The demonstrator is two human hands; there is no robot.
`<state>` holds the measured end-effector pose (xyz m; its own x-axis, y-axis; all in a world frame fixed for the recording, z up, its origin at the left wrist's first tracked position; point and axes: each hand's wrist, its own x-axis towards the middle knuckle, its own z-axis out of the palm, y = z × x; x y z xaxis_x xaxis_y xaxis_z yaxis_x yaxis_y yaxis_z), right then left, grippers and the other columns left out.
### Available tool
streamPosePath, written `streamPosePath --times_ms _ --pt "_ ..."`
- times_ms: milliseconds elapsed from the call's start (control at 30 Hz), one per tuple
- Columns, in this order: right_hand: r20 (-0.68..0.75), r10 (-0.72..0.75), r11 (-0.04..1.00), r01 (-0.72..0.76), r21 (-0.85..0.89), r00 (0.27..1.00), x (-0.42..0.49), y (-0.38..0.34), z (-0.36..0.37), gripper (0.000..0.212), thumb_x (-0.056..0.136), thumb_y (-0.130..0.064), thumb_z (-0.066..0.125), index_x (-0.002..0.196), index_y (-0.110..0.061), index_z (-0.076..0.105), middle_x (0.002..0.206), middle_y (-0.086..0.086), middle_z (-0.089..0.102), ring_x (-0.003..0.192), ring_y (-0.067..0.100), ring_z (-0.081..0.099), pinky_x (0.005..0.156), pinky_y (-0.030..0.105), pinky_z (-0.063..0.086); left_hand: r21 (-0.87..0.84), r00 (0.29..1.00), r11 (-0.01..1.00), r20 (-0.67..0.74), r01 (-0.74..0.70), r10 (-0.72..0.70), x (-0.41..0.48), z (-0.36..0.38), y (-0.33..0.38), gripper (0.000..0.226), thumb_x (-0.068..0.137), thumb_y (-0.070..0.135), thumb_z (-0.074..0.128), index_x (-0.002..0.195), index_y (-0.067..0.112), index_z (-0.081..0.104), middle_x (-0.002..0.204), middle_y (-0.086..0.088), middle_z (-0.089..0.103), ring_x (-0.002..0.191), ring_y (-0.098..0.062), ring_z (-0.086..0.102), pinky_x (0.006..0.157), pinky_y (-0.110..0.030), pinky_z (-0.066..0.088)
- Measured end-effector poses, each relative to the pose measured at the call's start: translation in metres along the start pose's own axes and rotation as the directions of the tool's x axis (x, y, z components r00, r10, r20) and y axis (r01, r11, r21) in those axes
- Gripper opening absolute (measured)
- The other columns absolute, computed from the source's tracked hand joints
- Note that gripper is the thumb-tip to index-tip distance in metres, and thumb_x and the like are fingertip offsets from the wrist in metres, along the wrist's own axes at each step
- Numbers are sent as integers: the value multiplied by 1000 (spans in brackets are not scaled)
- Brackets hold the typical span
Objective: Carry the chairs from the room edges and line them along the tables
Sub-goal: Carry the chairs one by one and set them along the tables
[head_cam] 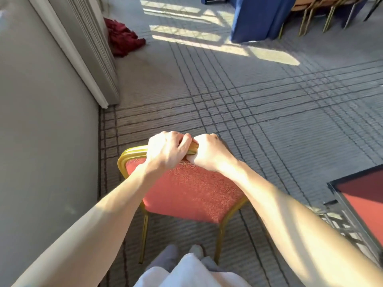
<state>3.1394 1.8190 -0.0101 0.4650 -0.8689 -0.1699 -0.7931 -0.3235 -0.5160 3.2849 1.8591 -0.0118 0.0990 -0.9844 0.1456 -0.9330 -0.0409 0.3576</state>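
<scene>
White garment (186,274) and two bare forearms are filling the bottom of the view, with shoes (195,250) peeking out on the carpet (269,112). Both arms are reaching forward and down to one chair (186,189), gold frame, red patterned padding. Left grip (167,150) is clenching round the top rail (134,151) of the chair, fingers curling over its far side. Right grip (209,154) is wrapping the same rail just beside it, knuckles almost touching the left's. Both are grasping the chair, nothing else. The hands are sitting close together near the rail's middle, likely so the load is hanging balanced and not swinging to one side. The padded panel is sloping back toward the person and two gold legs are pointing down either side of the shoes. Cannot tell whether the legs are touching the carpet or clearing it.

The chair is sitting close to the grey wall (41,121) on the left, so at the room edge, well apart from the blue-draped worktop (255,19) at top right. Other chairs (310,9) are already standing in a row along that worktop. Judging by this, the carry is only beginning, with open carpet lying between. A red cloth heap (122,38) is lying by the wall ahead-left. A red black-framed thing (364,195) is poking in at the right edge, cannot tell what it is. The next move is probably calling for a lift and a turn to the right, keeping the legs off both.
</scene>
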Motion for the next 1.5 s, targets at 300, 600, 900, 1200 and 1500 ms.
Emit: streamPosePath --times_ms 300,600,900,1200,1500 --pt "-90 -29 999 31 19 995 125 46 -53 20 76 -36 71 74 -18 65 80 14 72 86 35 67 61 29 41 9 1000 1000 27 7 -8 157 29 8 53 95 51 32 63 16 54 85 -14 69 89 -38 64 68 -37 43" --pt "13 107 990 -105 -89 994 271 114 -150 27 83 -38 71 90 -12 68 95 17 73 96 31 68 60 25 36 1 964 967 76 -254 253 352 73 40 40 98 36 38 79 11 63 86 -19 67 83 -40 65 65 -37 48" --pt "-161 190 956 -220 -195 968 335 183 -252 35 80 -43 68 95 -11 68 98 16 72 97 34 68 72 34 50 -120 941 944 110 -307 320 492 87 120 47 98 45 36 71 12 57 96 -21 70 96 -38 64 69 -34 37" --pt "-40 192 935 -195 -295 981 396 293 -268 26 79 -41 65 83 -16 59 88 8 66 88 34 66 70 35 51 -14 854 892 282 -452 437 580 173 160 40 99 37 29 82 15 57 92 -5 68 87 -33 63 61 -33 30" --pt "-55 233 954 -239 -183 971 472 408 -341 24 78 -41 65 82 -17 64 74 3 64 81 32 67 63 31 47 -146 892 917 217 -372 397 683 231 235 37 100 39 38 82 17 62 91 -9 71 91 -34 64 70 -36 44"
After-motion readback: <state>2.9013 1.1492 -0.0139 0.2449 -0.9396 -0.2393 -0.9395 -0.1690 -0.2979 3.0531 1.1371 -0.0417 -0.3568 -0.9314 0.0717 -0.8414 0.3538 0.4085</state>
